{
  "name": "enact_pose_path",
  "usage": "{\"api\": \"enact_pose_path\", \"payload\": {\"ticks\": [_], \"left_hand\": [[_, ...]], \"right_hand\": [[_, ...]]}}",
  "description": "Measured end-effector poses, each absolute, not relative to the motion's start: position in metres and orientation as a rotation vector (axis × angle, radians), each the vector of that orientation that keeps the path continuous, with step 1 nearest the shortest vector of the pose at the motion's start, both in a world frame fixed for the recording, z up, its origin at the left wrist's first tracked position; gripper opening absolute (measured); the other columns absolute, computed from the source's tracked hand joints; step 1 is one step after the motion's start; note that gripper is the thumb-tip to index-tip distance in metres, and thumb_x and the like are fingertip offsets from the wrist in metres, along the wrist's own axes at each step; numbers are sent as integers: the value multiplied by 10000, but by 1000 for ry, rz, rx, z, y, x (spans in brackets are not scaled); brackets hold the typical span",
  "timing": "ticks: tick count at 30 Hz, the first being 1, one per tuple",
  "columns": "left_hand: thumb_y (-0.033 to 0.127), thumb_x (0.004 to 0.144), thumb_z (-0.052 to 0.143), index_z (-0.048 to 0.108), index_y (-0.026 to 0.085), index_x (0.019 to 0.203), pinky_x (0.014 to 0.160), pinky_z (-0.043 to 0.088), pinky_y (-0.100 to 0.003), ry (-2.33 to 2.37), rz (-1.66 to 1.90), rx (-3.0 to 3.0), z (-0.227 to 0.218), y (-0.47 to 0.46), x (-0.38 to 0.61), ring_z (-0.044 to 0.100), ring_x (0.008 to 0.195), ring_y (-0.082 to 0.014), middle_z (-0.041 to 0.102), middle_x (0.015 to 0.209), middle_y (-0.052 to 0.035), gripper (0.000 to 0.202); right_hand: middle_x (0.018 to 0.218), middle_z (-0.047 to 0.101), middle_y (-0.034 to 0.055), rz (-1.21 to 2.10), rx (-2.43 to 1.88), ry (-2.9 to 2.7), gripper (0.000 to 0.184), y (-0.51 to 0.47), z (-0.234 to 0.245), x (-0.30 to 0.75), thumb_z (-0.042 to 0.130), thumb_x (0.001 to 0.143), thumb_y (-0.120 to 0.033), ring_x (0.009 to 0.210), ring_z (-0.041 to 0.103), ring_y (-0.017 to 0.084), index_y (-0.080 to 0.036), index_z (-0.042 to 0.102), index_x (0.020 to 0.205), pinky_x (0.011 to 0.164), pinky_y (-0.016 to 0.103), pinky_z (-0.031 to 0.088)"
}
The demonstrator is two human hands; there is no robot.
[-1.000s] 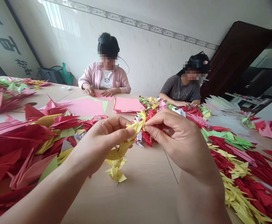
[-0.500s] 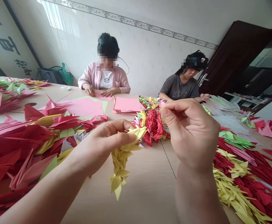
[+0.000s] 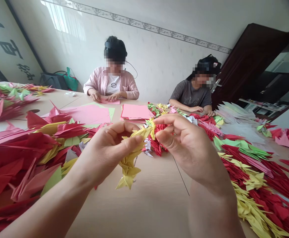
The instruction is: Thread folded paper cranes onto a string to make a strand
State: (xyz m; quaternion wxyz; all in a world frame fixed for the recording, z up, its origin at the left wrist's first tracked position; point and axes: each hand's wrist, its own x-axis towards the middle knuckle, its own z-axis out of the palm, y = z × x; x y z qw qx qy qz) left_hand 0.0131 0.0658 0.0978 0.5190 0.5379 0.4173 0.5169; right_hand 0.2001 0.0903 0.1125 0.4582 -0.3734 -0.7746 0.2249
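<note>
My left hand [image 3: 108,150] is closed around a string of yellow folded paper cranes [image 3: 129,163], which hangs from its fingers above the wooden table [image 3: 149,198]. My right hand [image 3: 186,145] is beside it, fingers curled in a pinch close to the top crane of the string. What the right fingers hold, if anything, is too thin to make out. A cluster of small red cranes [image 3: 158,142] lies on the table just behind both hands.
Heaps of red, pink, yellow and green folded paper [image 3: 22,148] cover the table's left side, and more [image 3: 256,178] line the right. Pink paper stacks [image 3: 134,111] lie mid-table. Two people sit at the far side: one in pink [image 3: 112,84], one in grey [image 3: 194,94].
My right hand had risen away from the string half a second ago; it has come back down next to the left hand. The yellow string swung and now hangs shorter.
</note>
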Motion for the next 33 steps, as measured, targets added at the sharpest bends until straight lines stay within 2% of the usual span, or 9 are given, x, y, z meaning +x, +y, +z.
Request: {"api": "enact_pose_path", "payload": {"ticks": [2,6,10,12,15,18,24,29,33], "left_hand": [[398,807,711,639,217,851,497,419,-171,1012,1243,1380,97,64,15,533,611,-100,610,762,14,200],[342,814,720,625,234,910,534,456,-153,999,1317,1432,96,61,17,567,681,-98,612,868,11,173],[234,750,779,585,303,1075,613,530,-181,833,1346,1413,96,61,15,624,836,-146,612,1032,1,385],[213,764,758,548,331,1169,660,554,-214,755,1304,1399,98,62,12,636,920,-179,611,1112,-18,471],[169,798,711,541,331,1217,749,556,-227,717,1295,1393,101,62,10,621,1029,-193,599,1191,-32,481],[144,787,712,567,321,1202,781,547,-216,756,1350,1402,102,61,11,611,1068,-193,614,1187,-29,473],[167,779,722,547,336,1214,788,569,-259,761,1409,1444,96,59,16,596,1112,-232,601,1215,-42,498],[129,810,683,550,363,1202,785,554,-208,813,1505,1511,94,59,20,560,1136,-193,572,1228,-8,475],[127,794,696,546,366,1190,771,565,-217,838,1560,1515,93,58,23,560,1130,-194,537,1288,-5,487]], "right_hand": [[1017,669,26,735,-911,-1935,272,87,111,195,694,858,-418,751,625,127,-247,656,1066,648,245,490],[866,649,5,843,-838,-1880,231,90,106,185,681,868,-420,669,579,98,-195,639,898,576,210,451],[713,599,-18,829,-834,-1860,251,94,107,186,669,872,-430,592,526,92,-182,643,902,512,199,415],[692,597,-19,842,-852,-1835,261,95,108,189,670,867,-443,572,513,91,-186,647,902,489,199,399],[649,568,-29,876,-846,-1789,268,95,112,191,685,851,-449,545,485,84,-188,635,817,464,195,379],[586,508,-51,872,-827,-1770,269,95,114,192,699,840,-438,494,434,69,-193,620,764,427,189,343],[627,562,-37,859,-819,-1750,246,95,113,191,713,833,-415,522,468,74,-189,633,775,446,190,368],[701,608,-26,811,-850,-1793,194,91,114,191,707,847,-379,571,507,74,-193,680,894,469,183,380],[693,629,-24,830,-835,-1811,183,89,114,189,718,840,-359,583,540,86,-187,664,815,496,193,414]]}}
